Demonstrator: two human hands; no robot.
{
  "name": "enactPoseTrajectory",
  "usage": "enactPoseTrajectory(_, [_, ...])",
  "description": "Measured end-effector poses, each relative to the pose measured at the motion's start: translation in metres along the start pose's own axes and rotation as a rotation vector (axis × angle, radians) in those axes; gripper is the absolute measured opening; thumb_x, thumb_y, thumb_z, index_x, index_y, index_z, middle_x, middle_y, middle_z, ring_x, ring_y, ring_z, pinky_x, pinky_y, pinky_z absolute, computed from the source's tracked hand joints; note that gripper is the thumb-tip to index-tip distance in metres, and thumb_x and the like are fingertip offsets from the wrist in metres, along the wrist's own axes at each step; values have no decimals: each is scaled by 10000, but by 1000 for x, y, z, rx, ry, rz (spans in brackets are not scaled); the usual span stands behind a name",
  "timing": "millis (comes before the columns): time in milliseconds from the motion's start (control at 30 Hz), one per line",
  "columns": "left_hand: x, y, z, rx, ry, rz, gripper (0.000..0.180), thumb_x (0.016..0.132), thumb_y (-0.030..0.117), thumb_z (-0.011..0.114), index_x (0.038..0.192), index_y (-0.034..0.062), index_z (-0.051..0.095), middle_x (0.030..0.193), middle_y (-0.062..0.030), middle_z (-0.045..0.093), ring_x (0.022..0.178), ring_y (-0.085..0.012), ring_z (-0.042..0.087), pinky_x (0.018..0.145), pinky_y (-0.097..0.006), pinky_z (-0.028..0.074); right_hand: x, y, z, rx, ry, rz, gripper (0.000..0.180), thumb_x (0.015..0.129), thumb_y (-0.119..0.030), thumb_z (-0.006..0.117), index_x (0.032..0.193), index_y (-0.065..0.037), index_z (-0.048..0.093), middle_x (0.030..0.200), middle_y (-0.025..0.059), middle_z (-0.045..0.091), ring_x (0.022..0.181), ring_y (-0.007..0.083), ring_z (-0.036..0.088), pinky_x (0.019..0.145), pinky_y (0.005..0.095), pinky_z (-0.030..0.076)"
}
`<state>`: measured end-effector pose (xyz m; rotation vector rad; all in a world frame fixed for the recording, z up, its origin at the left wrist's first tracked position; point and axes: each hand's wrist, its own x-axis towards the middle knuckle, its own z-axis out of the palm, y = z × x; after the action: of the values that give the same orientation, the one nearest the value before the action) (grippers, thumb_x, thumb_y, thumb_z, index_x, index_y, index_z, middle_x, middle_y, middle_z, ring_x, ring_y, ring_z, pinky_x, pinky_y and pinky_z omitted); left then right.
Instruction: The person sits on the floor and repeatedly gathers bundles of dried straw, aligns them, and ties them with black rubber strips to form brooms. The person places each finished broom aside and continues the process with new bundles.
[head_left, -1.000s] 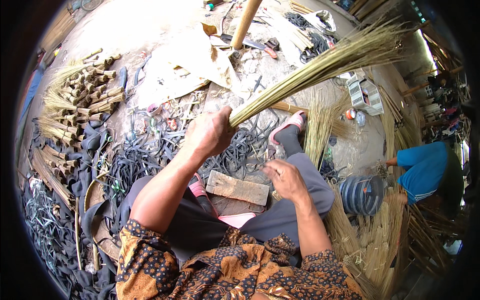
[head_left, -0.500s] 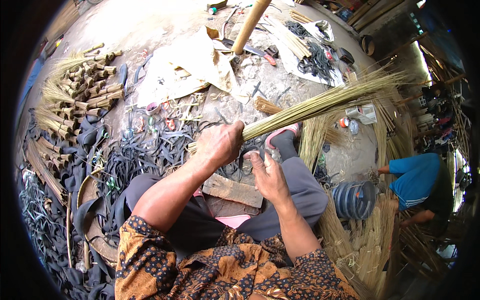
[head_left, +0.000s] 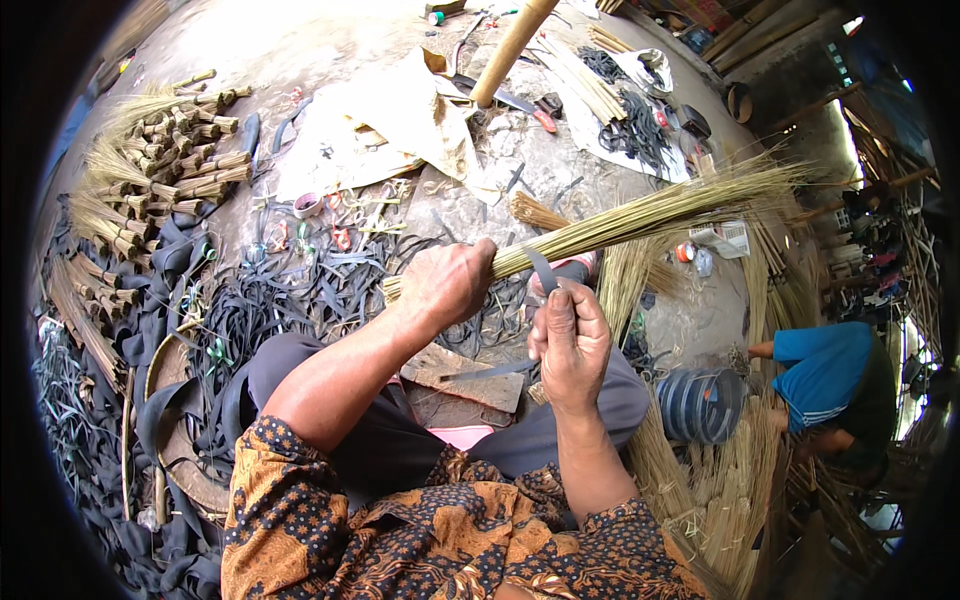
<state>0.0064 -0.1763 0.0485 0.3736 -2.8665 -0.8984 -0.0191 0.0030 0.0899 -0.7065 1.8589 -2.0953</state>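
Note:
My left hand (head_left: 446, 284) is closed around the butt end of a bundle of thin palm-rib sticks (head_left: 640, 215), which slants up to the right with its feathery tips far off. My right hand (head_left: 572, 340) is closed, thumb on top, on a dark rubber strip (head_left: 541, 268). The strip's upper part lies against the bundle just beyond my left fist. Its other end hangs out below my right hand, over a wooden board (head_left: 465, 378) between my legs.
Black rubber strips (head_left: 335, 290) litter the floor. Tied stick bundles (head_left: 175, 150) are stacked at left; loose sticks (head_left: 720, 490) lie at right beside a clear ribbed container (head_left: 703, 404). A bamboo pole (head_left: 510, 50) and a knife (head_left: 527, 110) are ahead. Another person (head_left: 830, 370) bends at right.
My right hand has risen and moved slightly right, drawing the rubber strip up against the bundle. My left hand keeps its hold on the bundle, nearly in place.

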Motion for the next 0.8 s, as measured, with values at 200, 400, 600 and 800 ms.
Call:
enactPoseTrajectory(200, [1,-5,7,-3,-10,-5,250,941,239,662,1015,12,587,800,-243,714,772,-438,727,658,-540,562,-1,21,-1,-73,2,234,203,1095,-192,577,1096,-4,651,702,-25,596,547,4,445,485,192,335])
enactPoseTrajectory(400, [0,-4,10,-10,22,-27,420,935,242,682,1207,-31,515,782,-254,712,753,-433,729,652,-534,565,-10,28,-2,-87,50,205,213,1088,-202,592,1079,0,658,678,-25,592,543,1,445,488,186,330])
enactPoseTrajectory(600, [0,-3,11,-32,15,-43,422,927,234,688,1232,3,510,778,-233,715,749,-432,727,640,-532,562,-3,25,0,-48,33,257,214,1088,-201,592,1079,1,660,672,-25,593,541,8,451,489,191,329])
enactPoseTrajectory(800, [0,-3,7,-48,47,-5,332,918,299,706,1164,107,592,802,-228,718,768,-439,722,660,-547,563,-8,31,-12,-50,-60,295,237,1097,-211,566,1108,5,663,735,-23,590,634,6,464,551,198,344])
